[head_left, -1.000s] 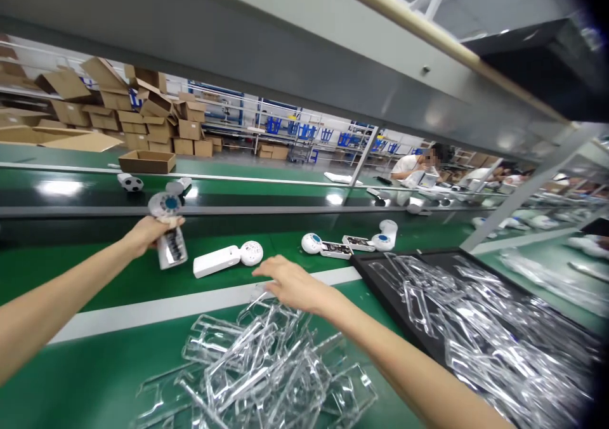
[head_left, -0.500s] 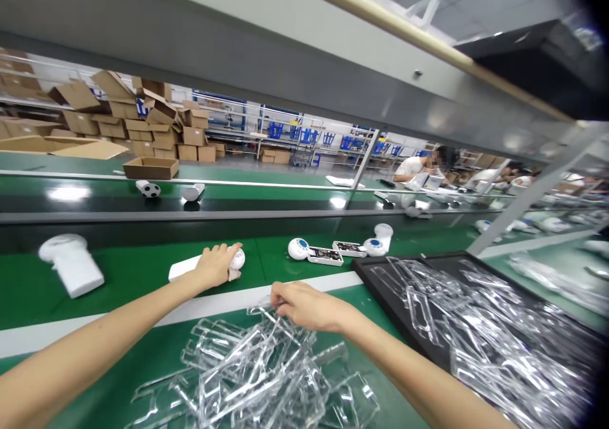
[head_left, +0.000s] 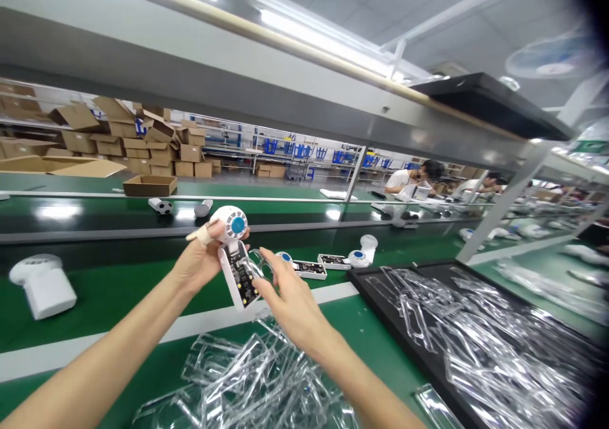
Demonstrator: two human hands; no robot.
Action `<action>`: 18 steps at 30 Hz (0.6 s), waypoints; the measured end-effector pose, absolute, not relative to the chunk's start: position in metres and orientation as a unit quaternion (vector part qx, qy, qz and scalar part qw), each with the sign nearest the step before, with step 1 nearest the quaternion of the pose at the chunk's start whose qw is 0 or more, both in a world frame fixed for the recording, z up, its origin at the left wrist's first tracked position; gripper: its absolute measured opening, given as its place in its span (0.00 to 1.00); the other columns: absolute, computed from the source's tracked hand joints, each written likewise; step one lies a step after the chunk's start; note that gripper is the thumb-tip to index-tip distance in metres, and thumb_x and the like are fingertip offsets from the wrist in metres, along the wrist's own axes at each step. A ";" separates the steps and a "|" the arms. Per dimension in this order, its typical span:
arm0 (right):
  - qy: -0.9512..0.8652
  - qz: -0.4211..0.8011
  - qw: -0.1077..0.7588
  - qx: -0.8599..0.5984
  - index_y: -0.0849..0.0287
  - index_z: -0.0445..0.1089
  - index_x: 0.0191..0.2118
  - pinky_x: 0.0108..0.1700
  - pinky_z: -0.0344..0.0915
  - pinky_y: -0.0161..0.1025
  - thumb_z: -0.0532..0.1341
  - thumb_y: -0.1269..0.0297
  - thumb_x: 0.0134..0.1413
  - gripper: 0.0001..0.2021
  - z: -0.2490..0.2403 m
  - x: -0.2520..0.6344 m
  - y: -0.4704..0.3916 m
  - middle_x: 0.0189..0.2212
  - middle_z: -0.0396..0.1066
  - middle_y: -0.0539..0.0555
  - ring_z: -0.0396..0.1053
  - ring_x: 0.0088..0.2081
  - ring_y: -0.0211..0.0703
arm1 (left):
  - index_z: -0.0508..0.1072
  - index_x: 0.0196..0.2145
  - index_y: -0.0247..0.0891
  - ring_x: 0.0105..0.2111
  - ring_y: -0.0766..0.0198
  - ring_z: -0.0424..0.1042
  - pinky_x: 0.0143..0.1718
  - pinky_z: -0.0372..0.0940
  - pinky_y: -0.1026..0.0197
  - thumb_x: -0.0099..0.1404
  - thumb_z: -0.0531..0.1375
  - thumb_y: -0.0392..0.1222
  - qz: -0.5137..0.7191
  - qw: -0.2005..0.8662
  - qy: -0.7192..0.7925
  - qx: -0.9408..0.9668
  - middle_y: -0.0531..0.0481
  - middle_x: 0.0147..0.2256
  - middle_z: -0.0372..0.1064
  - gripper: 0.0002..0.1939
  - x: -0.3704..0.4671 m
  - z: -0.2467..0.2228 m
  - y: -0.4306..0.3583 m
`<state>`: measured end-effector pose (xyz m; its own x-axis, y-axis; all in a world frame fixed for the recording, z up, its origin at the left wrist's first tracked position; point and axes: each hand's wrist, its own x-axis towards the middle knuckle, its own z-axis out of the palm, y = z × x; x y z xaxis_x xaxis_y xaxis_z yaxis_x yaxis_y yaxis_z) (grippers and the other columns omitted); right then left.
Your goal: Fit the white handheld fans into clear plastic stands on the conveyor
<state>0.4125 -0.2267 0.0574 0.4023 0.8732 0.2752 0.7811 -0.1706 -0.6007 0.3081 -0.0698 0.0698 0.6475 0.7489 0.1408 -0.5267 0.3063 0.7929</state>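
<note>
My left hand (head_left: 202,257) grips a white handheld fan (head_left: 228,216) by its round head, which has a blue centre. Its handle is open and tilts down to the right, showing a dark circuit board (head_left: 242,283) inside. In my right hand (head_left: 285,292) a clear plastic frame (head_left: 259,263) is pinched between thumb and fingers, right at the open handle; whether it touches the board I cannot tell. Below both hands lies a heap of similar clear plastic frames (head_left: 257,378) on the green bench.
More open fans with boards (head_left: 309,270) lie behind my right hand. A white fan (head_left: 47,289) rests at left. A black tray (head_left: 404,327) of clear frames stands at right. A grey shelf beam (head_left: 238,99) crosses overhead. Another person (head_left: 409,181) sits farther back.
My left hand has lifted the white fan off the bench, its open handle now facing me. My right hand has risen from the heap with a clear frame to the fan.
</note>
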 end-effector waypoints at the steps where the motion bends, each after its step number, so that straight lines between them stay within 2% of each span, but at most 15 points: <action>1: -0.534 0.042 0.346 -0.770 0.48 0.55 0.64 0.43 0.66 0.46 0.51 0.55 0.64 0.25 0.056 0.406 -0.220 0.43 0.67 0.55 0.70 0.40 0.47 | 0.73 0.39 0.38 0.41 0.51 0.75 0.44 0.70 0.50 0.50 0.67 0.45 0.400 0.805 0.118 0.421 0.45 0.36 0.76 0.17 0.311 0.070 -0.077; 5: -0.509 -0.023 0.344 -0.789 0.51 0.54 0.65 0.40 0.68 0.48 0.50 0.55 0.64 0.25 0.051 0.386 -0.204 0.42 0.64 0.58 0.70 0.40 0.51 | 0.74 0.38 0.36 0.43 0.50 0.75 0.46 0.70 0.52 0.50 0.67 0.45 0.391 0.812 0.114 0.419 0.43 0.37 0.76 0.18 0.315 0.070 -0.092; 7: -0.507 -0.028 0.340 -0.791 0.52 0.53 0.66 0.43 0.68 0.50 0.52 0.55 0.63 0.27 0.046 0.382 -0.202 0.45 0.63 0.61 0.68 0.46 0.56 | 0.74 0.38 0.36 0.43 0.51 0.74 0.46 0.70 0.52 0.50 0.67 0.46 0.397 0.807 0.119 0.421 0.43 0.37 0.76 0.18 0.314 0.072 -0.093; 10: -0.530 0.038 0.345 -0.774 0.49 0.44 0.69 0.49 0.66 0.52 0.51 0.58 0.64 0.30 0.040 0.385 -0.205 0.49 0.65 0.61 0.65 0.52 0.57 | 0.73 0.39 0.38 0.44 0.51 0.74 0.45 0.70 0.53 0.48 0.68 0.46 0.427 0.789 0.128 0.423 0.45 0.38 0.76 0.20 0.311 0.077 -0.091; 13: -0.555 0.107 0.358 -0.744 0.47 0.35 0.70 0.46 0.67 0.49 0.49 0.59 0.65 0.32 0.041 0.394 -0.209 0.45 0.67 0.58 0.68 0.46 0.52 | 0.73 0.40 0.39 0.47 0.50 0.73 0.45 0.70 0.53 0.48 0.69 0.49 0.446 0.771 0.118 0.438 0.45 0.39 0.76 0.22 0.311 0.077 -0.090; 15: -0.560 0.095 0.354 -0.743 0.45 0.36 0.70 0.46 0.67 0.48 0.50 0.60 0.65 0.32 0.045 0.401 -0.211 0.44 0.66 0.58 0.68 0.43 0.50 | 0.73 0.40 0.40 0.47 0.52 0.72 0.45 0.69 0.55 0.47 0.70 0.53 0.432 0.771 0.115 0.454 0.46 0.41 0.75 0.24 0.312 0.073 -0.090; 18: -0.565 0.043 0.329 -0.755 0.41 0.42 0.69 0.46 0.66 0.49 0.52 0.63 0.64 0.31 0.053 0.409 -0.211 0.43 0.63 0.56 0.67 0.42 0.49 | 0.75 0.39 0.39 0.40 0.56 0.73 0.37 0.70 0.58 0.44 0.72 0.55 0.352 0.780 0.152 0.495 0.46 0.39 0.74 0.27 0.313 0.063 -0.090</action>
